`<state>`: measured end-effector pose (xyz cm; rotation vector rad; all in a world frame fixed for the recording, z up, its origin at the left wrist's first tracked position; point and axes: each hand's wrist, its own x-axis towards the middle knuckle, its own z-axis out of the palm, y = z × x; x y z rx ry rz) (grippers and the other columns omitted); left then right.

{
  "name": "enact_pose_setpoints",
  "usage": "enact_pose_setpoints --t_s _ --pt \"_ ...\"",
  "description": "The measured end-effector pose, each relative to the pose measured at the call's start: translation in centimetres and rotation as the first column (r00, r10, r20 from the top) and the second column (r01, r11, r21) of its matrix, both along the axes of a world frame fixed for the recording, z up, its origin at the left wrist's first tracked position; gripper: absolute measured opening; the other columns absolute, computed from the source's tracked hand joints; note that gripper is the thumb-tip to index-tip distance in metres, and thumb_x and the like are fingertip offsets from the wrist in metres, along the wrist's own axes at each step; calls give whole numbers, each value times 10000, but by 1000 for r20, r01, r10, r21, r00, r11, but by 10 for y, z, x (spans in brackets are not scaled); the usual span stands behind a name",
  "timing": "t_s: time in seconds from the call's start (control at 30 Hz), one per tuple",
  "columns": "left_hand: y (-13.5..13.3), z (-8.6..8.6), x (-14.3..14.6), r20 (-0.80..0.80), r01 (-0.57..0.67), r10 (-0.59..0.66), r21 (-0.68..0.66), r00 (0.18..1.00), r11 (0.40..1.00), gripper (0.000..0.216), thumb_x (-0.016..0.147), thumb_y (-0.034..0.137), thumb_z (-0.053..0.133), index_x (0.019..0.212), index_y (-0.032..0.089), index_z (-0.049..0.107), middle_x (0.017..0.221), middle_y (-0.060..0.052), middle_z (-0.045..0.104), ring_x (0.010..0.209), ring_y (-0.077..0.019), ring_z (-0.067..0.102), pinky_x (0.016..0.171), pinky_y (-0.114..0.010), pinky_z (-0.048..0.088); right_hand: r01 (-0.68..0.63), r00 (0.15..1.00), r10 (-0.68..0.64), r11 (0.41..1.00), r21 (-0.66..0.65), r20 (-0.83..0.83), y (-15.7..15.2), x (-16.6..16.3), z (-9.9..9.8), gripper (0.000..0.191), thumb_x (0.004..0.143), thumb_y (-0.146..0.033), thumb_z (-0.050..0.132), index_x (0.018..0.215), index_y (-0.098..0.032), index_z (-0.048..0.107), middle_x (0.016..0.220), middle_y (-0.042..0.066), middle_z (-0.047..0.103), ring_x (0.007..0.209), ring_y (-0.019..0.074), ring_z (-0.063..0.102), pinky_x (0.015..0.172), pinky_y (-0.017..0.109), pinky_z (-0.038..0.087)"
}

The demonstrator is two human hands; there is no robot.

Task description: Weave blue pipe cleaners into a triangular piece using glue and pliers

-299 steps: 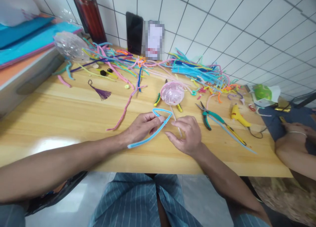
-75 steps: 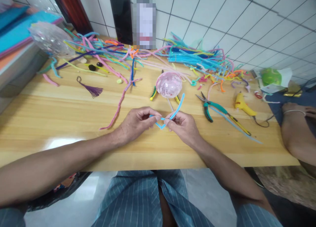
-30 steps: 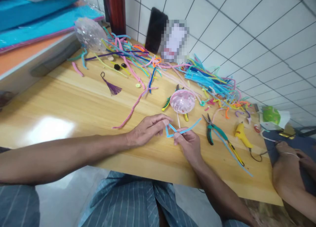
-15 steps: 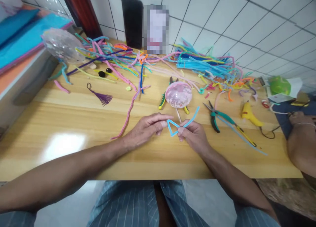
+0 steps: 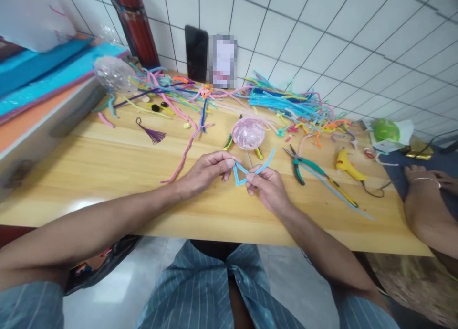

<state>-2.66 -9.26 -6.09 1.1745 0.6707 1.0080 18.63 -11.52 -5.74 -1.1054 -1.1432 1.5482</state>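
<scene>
A light-blue pipe cleaner [image 5: 236, 176], bent into a small triangle with a free end sticking up to the right, is held between my two hands above the wooden table. My left hand [image 5: 211, 170] pinches the triangle's upper left corner between thumb and fingers. The opposite side, where the strands meet, is gripped by my right hand [image 5: 266, 182]. Just beyond the hands stands a clear pinkish dome [image 5: 248, 133] on a thin stick. Pliers with green and yellow handles [image 5: 258, 153] lie partly hidden behind it.
Needle-nose pliers [image 5: 313, 164] and a yellow glue gun [image 5: 348, 165] lie to the right. Piles of pipe cleaners [image 5: 282, 102] line the wall, near a phone [image 5: 196, 54] and a red flask [image 5: 138, 28]. A purple tassel [image 5: 152, 133] lies left. Another person's arm [image 5: 425, 200] rests at far right.
The view has shifted, so the table things appear slightly lower and nearer the middle. My left fingers have closed on the triangle's upper corner; my right hand keeps its grip.
</scene>
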Motion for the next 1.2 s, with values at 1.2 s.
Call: enact_pose_setpoints --t_s 1.2 --pt "-4 0 -2 -211 154 -191 -180 959 971 418 902 559 710 843 146 734 629 -4 617 598 -116 552 605 -235 445 67 998 -66 998 -22 13 2 4 4 344 765 -521 877 841 -214 743 702 -16 701 508 105 588 517 266 516"
